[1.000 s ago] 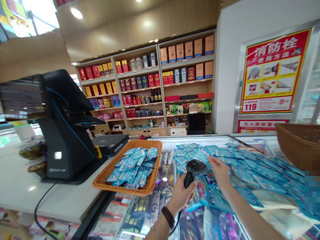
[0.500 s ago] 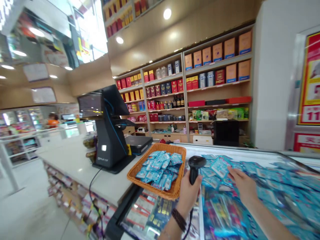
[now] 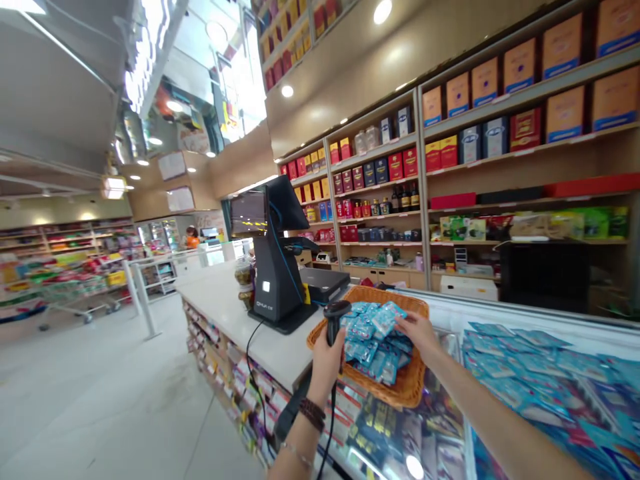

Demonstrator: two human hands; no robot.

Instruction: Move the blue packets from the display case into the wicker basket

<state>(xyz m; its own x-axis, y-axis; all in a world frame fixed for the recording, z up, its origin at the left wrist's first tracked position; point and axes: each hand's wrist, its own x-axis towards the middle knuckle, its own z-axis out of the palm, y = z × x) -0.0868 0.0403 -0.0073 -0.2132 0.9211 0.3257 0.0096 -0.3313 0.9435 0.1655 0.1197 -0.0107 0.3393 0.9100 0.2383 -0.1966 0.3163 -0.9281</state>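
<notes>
Over woven wicker basket [image 3: 416,395], R hand [image 3: 421,335] pinches flat, shiny blue packet [image 3: 389,319] in narrow grip; L hand [image 3: 327,359] wraps smooth blk scanner [image 3: 334,321] w/ rounded head; crinkly pkts [image 3: 371,353] heaped in basket, on glass tabletop [image 3: 367,437]

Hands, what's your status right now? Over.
Left hand gripping scanner. Right hand pinching blue packet at basket of packets. Scanner hides part of basket's left rim.

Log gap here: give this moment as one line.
left hand: holding black scanner | right hand: holding blue packet at wicker basket | more blue packets: in basket, on counter
</notes>
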